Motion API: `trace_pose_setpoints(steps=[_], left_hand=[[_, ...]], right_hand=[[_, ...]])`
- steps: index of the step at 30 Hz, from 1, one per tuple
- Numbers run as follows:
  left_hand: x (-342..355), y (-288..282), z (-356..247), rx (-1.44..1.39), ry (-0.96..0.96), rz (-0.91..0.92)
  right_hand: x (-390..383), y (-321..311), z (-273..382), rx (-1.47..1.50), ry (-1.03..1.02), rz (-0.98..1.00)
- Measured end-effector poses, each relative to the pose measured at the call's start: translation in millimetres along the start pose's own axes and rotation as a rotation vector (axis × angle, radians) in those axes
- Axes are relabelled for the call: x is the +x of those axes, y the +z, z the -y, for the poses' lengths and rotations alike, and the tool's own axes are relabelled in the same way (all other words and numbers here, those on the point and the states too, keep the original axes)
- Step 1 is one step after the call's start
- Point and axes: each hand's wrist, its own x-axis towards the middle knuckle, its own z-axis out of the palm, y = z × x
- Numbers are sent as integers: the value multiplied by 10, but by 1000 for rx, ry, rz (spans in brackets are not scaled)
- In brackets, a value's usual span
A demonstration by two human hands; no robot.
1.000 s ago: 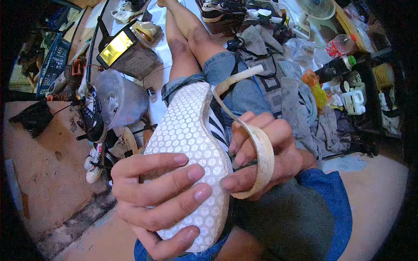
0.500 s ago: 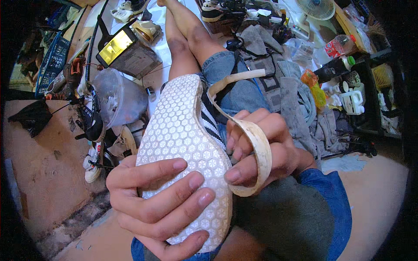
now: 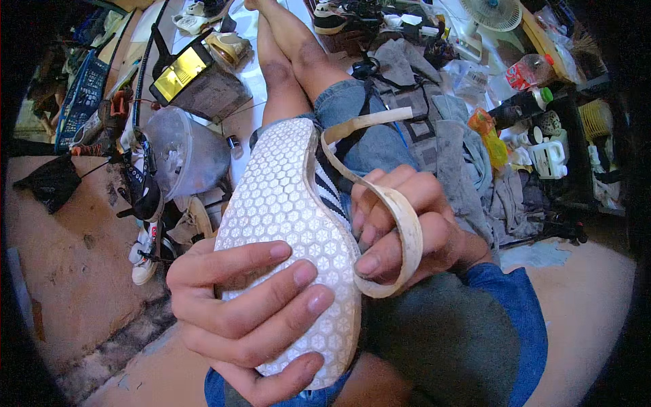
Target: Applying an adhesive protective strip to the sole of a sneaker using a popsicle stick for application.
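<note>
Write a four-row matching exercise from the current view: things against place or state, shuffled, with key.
Things:
1. left hand
2. pale strip
3. shoe sole
4. fan

Place or state:
A. near the picture's top edge, right of centre
B. white, with a hexagon pattern
C. spread across the shoe sole
D. curving in front of the right hand

Pairs: 1-C, 2-D, 3-B, 4-A

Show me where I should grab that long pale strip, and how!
Probably pinch the pale strip by its far end, coming from the right. That end is flat and thin and juts out to the right, clear of the shoe, while the lower bend is crowded by the right hand, so there's less room there.
</note>
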Motion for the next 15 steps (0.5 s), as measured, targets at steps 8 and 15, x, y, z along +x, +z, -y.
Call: trace_pose_setpoints(steps=[8, 15], left_hand=[[76, 321, 134, -298, -284, -289], [-23, 473, 37, -457, -665, -430]], right_hand=[[17, -151, 2, -235, 149, 87], [151, -153, 47, -575, 139, 156]])
